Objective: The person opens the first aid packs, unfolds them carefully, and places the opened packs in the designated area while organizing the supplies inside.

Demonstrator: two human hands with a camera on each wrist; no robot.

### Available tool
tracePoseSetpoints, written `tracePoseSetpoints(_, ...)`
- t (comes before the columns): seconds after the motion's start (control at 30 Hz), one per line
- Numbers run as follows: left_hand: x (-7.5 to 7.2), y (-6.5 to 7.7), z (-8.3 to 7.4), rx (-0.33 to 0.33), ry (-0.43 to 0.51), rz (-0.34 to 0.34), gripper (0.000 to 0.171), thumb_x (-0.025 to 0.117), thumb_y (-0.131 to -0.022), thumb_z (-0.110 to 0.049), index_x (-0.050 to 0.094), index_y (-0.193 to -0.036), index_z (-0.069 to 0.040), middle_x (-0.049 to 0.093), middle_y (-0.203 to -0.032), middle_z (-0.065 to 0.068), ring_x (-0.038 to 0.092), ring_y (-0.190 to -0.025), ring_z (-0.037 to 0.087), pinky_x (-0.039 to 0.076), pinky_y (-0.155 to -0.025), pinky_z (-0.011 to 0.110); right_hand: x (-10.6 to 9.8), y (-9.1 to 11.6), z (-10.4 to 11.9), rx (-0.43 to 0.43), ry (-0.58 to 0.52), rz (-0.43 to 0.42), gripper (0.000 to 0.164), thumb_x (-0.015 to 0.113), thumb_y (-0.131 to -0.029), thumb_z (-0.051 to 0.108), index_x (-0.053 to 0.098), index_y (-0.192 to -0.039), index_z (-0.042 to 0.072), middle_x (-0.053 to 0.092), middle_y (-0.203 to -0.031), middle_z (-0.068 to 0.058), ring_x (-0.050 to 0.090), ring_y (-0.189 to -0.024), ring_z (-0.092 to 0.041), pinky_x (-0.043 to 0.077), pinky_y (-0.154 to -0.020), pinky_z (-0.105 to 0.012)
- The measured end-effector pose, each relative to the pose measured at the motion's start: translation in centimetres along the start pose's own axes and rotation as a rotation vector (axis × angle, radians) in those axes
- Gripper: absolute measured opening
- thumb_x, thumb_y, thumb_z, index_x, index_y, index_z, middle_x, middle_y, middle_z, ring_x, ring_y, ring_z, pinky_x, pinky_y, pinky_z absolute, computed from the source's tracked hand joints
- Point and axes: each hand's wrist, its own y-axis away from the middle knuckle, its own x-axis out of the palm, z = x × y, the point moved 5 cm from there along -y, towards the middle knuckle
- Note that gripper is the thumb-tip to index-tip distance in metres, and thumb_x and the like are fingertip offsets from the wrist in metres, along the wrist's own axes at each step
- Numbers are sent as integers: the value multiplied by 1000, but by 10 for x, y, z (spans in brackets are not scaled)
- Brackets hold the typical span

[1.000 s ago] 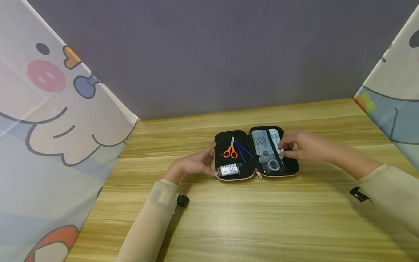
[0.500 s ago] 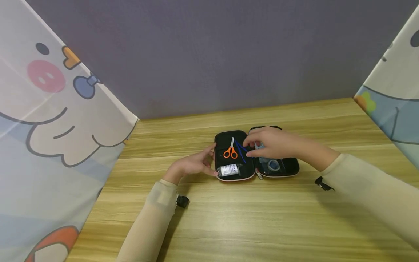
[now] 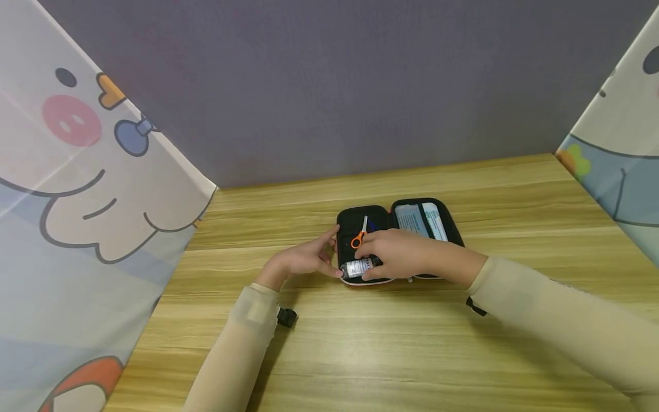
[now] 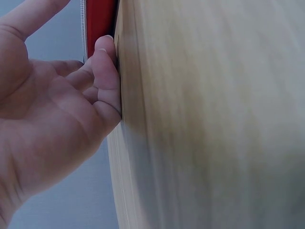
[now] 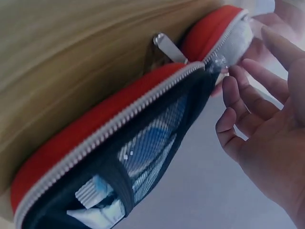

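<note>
A zippered first-aid case (image 3: 348, 220) lies unfolded on the wooden table, black inside and red outside. My left hand (image 3: 301, 258) rests at its left end, thumb at the front corner and index finger farther back along the edge; other fingertips meet the red side in the left wrist view. Over the left half reaches my right hand (image 3: 404, 252), its loosely bent fingers spread at the right end of a wrapped bandage roll (image 3: 356, 268). Orange-handled scissors (image 3: 356, 242) and blue tweezers (image 3: 372, 225) lie behind it, partly hidden by that hand.
Flat packets (image 3: 435, 222) sit under a strap in the case's right half. A blue-centred round roll (image 5: 150, 143) shows behind mesh in the right wrist view. The zipper pull (image 5: 169, 46) sticks out at the fold. A grey wall (image 3: 329, 103) stands behind the table.
My right hand has moved left and toward me, from the packets in the right half, past the tweezers, to the bandage roll. The left hand has stayed in place.
</note>
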Motion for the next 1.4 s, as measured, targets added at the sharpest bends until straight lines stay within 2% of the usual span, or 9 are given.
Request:
tracePoseSetpoints(0.17, 1, 1, 0, -4, 2, -2, 122, 87, -91, -22, -2, -173, -29, 42, -153, 9, 57, -109, 22, 50, -92, 32, 6, -5, 4, 17, 33, 21, 48, 76, -99, 45, 73, -136, 15, 67, -145, -9, 67, -130, -28, 55, -107, -54)
tracePoseSetpoints(0.4, 1, 1, -1, 1, 7, -3, 121, 86, -91, -22, -3, -173, -30, 41, -154, 9, 57, -108, 22, 50, -92, 32, 7, -5, 2, 8, 34, 34, 40, 74, -101, 34, 74, -133, 11, 70, -138, -10, 69, -122, -26, 58, -102, -48)
tracePoseSetpoints(0.6, 1, 0, -3, 5, -12, -8, 121, 86, -91, -21, -2, -173, -30, 40, -154, 9, 58, -108, 21, 50, -92, 32, 1, 6, -10, 5, -1, 37, 32, 75, -98, 30, 77, -124, 10, 74, -123, -5, 71, -107, -19, 60, -93, -42)
tracePoseSetpoints(0.73, 1, 0, -4, 2, -21, -9, 122, 86, -91, -21, -3, -173, -30, 40, -155, 9, 57, -108, 22, 50, -93, 32, -1, 9, -21, 25, -3, 46, 32, 75, -99, 30, 77, -123, 10, 75, -120, -5, 71, -102, -16, 60, -90, -41)
tracePoseSetpoints(0.87, 1, 0, -4, 4, -18, -9, 122, 87, -90, -21, -3, -173, -28, 40, -155, 9, 57, -108, 21, 50, -92, 32, -2, 5, -26, 32, 31, 36, 31, 75, -99, 30, 77, -123, 10, 76, -121, -6, 72, -101, -16, 60, -89, -41)
tracePoseSetpoints(1.03, 2, 0, -1, 5, -21, -12, 122, 87, -90, -22, -2, -173, -28, 41, -153, 8, 57, -110, 22, 50, -93, 32, -3, -2, -24, 43, 88, 29, 35, 73, -102, 29, 74, -129, 8, 74, -128, -10, 73, -107, -23, 61, -93, -44)
tracePoseSetpoints(1.2, 2, 1, -1, 6, -20, -5, 121, 86, -90, -23, -2, -173, -30, 40, -153, 8, 56, -109, 21, 50, -92, 32, -5, -7, -27, 54, 117, 0, 33, 69, -105, 29, 73, -128, 5, 73, -117, -10, 69, -90, -18, 60, -82, -39)
tracePoseSetpoints(1.4, 2, 1, -2, 8, -21, -1, 120, 86, -91, -24, -2, -173, -31, 41, -152, 8, 56, -106, 21, 50, -90, 32, -2, -14, -30, 55, 173, -46, 36, 71, -104, 30, 73, -130, 6, 67, -117, -10, 64, -84, -15, 58, -76, -37)
